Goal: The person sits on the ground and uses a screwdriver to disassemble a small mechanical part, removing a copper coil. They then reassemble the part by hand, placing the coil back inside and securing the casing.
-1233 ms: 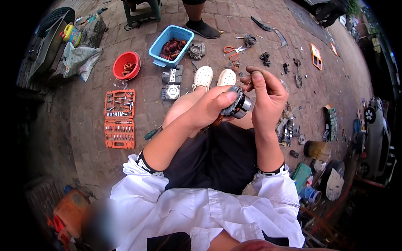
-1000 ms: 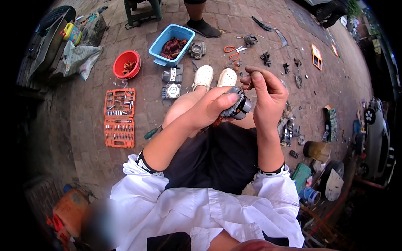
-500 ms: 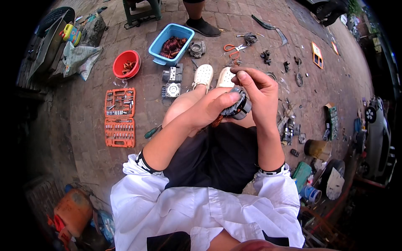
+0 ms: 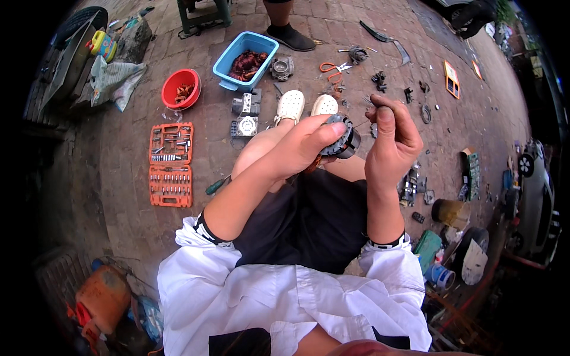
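Over my lap, my left hand (image 4: 304,142) is closed round a motor part (image 4: 341,142), a short round body in grey and black. Its thumb lies across the top, and some copper-coloured winding shows below the fingers. To the right and apart from the part, my right hand (image 4: 393,137) is raised with thumb and fingertips pinched together. Something thin and dark sticks out at those fingertips, too small to make out.
Ahead on the brick ground stand a blue basin (image 4: 217,70) of reddish wire and a red bowl (image 4: 166,102). An orange socket set (image 4: 171,184) lies open at left. Orange-handled scissors (image 4: 336,67) and several metal parts lie ahead. Another person's foot (image 4: 292,39) rests beyond the basin.
My right hand has moved away from the motor part to the right, its fingertips still pinched. My left hand keeps its hold, and the part has tilted slightly.
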Tool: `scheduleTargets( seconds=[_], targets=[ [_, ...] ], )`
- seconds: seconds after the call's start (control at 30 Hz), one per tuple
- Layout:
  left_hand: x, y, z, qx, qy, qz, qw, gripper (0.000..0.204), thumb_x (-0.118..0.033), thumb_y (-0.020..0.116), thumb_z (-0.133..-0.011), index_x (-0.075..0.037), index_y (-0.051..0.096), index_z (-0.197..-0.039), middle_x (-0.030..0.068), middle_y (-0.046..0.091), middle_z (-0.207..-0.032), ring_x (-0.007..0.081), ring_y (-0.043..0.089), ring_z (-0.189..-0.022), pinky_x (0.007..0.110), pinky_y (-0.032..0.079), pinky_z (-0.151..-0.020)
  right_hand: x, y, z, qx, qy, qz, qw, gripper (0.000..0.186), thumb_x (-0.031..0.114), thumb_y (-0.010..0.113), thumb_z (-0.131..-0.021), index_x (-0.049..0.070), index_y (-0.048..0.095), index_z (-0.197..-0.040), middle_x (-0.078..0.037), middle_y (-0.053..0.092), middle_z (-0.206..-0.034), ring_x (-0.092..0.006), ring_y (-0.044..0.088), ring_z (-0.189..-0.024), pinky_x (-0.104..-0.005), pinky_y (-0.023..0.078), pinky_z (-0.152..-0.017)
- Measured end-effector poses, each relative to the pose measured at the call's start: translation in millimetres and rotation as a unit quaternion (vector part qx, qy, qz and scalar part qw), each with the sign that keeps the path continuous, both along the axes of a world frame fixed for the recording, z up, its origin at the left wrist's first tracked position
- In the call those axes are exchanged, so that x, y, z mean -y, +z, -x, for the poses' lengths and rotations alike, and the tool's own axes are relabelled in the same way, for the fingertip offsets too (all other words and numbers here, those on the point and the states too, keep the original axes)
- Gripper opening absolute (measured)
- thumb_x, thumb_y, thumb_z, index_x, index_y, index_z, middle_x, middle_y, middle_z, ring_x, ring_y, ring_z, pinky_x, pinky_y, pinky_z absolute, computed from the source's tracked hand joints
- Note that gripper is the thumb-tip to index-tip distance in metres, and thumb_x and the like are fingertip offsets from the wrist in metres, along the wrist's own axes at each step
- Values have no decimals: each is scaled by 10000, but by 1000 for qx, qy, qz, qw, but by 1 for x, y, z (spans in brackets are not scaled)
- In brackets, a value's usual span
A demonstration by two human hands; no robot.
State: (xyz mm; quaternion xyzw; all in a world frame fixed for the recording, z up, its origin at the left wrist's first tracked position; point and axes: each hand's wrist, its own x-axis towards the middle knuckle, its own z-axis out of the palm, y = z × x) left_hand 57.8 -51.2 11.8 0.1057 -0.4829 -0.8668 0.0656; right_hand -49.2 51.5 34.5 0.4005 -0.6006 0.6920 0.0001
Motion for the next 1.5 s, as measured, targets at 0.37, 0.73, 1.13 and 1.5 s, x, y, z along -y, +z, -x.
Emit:
scheduleTargets(
  seconds=[0.37,0.73,1.13,1.5],
  targets=[
    [9,-10,7,112,-28,-112,987,458,-489,448,-907,-48,550,-838,-8,468,-601,77,388,-473,224,278,-420,5,-5,13,171,56,-90,980,225,117,572,-901,-26,628,-1065,-73,643,-933,-120,588,-853,-239,450,-754],
    [10,-16,13,114,4,-170,979,595,-591,279,-926,-71,520,-767,-40,345,-494,72,286,-391,217,212,-368,7,-11,24,173,168,-167,956,367,91,596,-874,-39,518,-1209,-110,567,-1194,-177,531,-1109,-295,410,-948],
    [13,-21,8,106,18,-188,976,611,-625,291,-914,-76,525,-783,-22,394,-522,74,308,-403,222,229,-382,12,-10,17,179,233,-209,933,363,22,582,-863,-57,499,-1208,-115,569,-1170,-164,539,-1099,-291,419,-953],
    [15,-22,8,15,-27,-234,972,661,-658,191,-908,-111,553,-820,-7,404,-493,78,341,-406,209,253,-370,14,-9,10,151,221,-160,950,418,24,643,-801,-62,518,-1190,-111,569,-1133,-172,564,-1024,-311,465,-885]
  ],
)
